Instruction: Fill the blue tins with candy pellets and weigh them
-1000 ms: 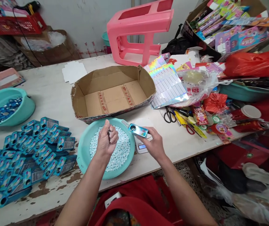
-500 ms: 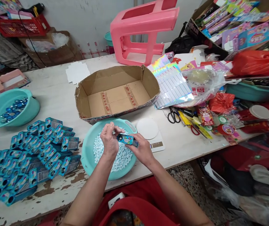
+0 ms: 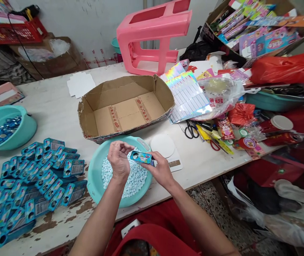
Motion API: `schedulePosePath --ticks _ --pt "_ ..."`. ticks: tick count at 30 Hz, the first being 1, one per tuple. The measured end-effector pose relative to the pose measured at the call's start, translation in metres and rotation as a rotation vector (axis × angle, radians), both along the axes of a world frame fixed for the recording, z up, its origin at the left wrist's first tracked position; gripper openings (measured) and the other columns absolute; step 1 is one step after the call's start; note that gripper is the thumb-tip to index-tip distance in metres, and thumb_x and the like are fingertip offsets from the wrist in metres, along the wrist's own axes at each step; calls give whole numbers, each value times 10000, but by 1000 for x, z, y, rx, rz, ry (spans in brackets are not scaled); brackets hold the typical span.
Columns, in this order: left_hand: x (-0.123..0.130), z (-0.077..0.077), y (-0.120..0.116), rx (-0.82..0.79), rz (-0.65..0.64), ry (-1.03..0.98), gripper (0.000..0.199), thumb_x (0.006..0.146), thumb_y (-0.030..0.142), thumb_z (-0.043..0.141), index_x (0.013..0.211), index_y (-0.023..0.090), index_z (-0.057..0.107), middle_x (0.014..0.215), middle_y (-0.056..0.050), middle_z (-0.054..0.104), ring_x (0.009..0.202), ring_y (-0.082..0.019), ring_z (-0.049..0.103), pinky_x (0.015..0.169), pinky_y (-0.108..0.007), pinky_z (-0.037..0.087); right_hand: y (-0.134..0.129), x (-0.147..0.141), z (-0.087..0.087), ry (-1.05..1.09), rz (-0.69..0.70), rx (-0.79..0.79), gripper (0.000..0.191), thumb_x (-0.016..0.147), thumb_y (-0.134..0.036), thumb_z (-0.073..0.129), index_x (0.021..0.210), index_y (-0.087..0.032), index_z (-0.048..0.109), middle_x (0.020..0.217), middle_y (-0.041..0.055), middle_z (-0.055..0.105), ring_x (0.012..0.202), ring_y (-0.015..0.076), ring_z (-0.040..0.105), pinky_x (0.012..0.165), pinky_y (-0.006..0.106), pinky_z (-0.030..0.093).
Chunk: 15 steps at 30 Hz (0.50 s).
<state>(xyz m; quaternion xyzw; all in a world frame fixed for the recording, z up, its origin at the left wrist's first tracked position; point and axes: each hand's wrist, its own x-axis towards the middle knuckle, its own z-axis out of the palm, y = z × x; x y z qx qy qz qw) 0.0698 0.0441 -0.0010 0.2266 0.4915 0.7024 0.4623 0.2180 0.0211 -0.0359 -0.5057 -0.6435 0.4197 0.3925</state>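
Observation:
My right hand (image 3: 163, 170) grips a small blue candy box (image 3: 140, 157) by its right end. The box is held flat, printed side up, with a dark round hole near its left end. Close to that end, my left hand (image 3: 118, 161) is cupped with its fingers curled; what it holds, if anything, is hidden. Below both hands sits a turquoise basin (image 3: 93, 193) with many small pale blue candies (image 3: 134, 181) in it. Many matching blue boxes (image 3: 73, 168) stand grouped on the left, dark holes showing.
A white scale (image 3: 163, 145) stands right of the basin, and a cardboard tray (image 3: 126, 110) lies behind it. Black scissors (image 3: 191, 129) and clutter cover the right side. Another turquoise bowl (image 3: 26, 133) holds shiny blue pieces at left. A pink stool (image 3: 165, 42) lies at the back.
My left hand has drawn slightly back from the box's holed end, its fingers now curled over the palm. The right hand still holds the box. The whole view has shifted a little.

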Motion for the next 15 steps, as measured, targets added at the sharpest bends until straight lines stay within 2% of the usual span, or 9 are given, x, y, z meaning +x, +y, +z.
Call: schedulePosePath --ticks 4,7,9,12,15 --pt "-19 -14 -4 -108 43 60 204 779 384 564 771 186 510 675 19 550 593 -123 570 628 -291 507 4 32 -12 67 -157 -55 331 741 -357 695 1038 -232 618 977 46 636 903 219 596 804 345 488" --pt "-37 -37 -16 -250 42 145 215 750 383 607 765 182 532 676 19 550 587 -119 562 606 -272 503 13 61 -35 60 -365 -94 375 722 -385 695 1038 -209 597 936 46 645 848 212 602 781 347 495" --pt "-46 -54 -26 -376 -18 210 230 722 388 632 758 176 548 685 11 559 580 -123 562 583 -261 494 22 74 -55 58 -440 -106 398 698 -392 703 1025 -193 591 924 45 644 839 209 602 789 354 492" --pt "-53 -74 -41 -533 -159 298 262 682 411 661 738 176 558 688 -5 573 594 -143 568 572 -263 482 35 83 -81 86 -444 -120 400 679 -389 705 1000 -180 589 938 51 640 864 214 603 818 369 486" --pt "-56 -84 -53 -595 -287 422 262 691 441 648 737 193 576 725 -26 604 639 -169 577 581 -259 455 40 84 -91 120 -405 -128 467 661 -387 718 1057 -190 567 1033 65 633 935 217 601 853 375 483"
